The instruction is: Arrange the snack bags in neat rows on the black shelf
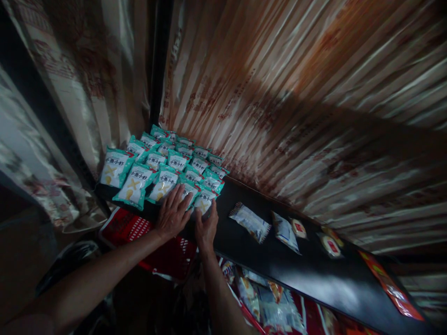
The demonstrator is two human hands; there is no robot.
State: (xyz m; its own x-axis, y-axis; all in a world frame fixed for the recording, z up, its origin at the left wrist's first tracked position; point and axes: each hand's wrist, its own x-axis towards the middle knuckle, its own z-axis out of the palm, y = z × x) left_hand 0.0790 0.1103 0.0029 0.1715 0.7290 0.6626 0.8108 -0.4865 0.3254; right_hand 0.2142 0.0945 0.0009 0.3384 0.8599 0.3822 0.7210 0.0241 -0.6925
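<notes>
Teal-and-white snack bags (134, 184) lean in several rows at the left end of a black shelf. My left hand (173, 214) lies with its fingers stretched out over the lower part of a front-row bag (188, 190). Beside it, my right hand (206, 228) has its thumb and fingers on either side of the front row's rightmost snack bag (204, 201), at its lower end. Part of that bag is hidden by the hand.
On the black shelf (240, 251), to the right, lie a blue-white packet (250, 222), another packet (286, 231), small wrapped items (330, 245) and a long red-orange packet (391, 286). Red baskets (127, 225) stand below its front edge. Pleated printed sheeting (272, 93) hangs behind.
</notes>
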